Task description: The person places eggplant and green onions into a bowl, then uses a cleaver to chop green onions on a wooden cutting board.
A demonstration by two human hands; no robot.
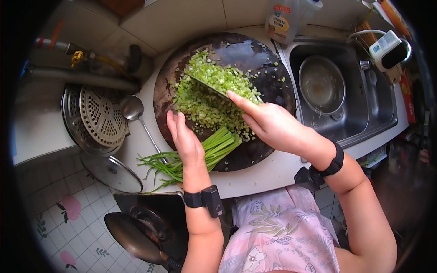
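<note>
A heap of finely chopped green stalks [223,78] covers the middle of a dark round cutting board [165,85]. My right hand [275,126] is closed around a kitchen knife [205,86], its forefinger stretched along the top of the blade. The blade lies slantwise in the heap; its lower part is hidden by the pieces. At the heap's near left side is my left hand [187,142], fingers straight and holding nothing. Beside and partly behind that hand lies a bunch of uncut green stalks [222,148], its thin ends hanging past the board's near left rim.
Left of the board are a metal ladle [132,108], a perforated steamer plate [102,116] and a glass lid [113,174]. A dark pan [136,239] sits at lower left. Rightward, a metal bowl [322,86] stands in the sink [357,123]. A bottle [278,26] is behind.
</note>
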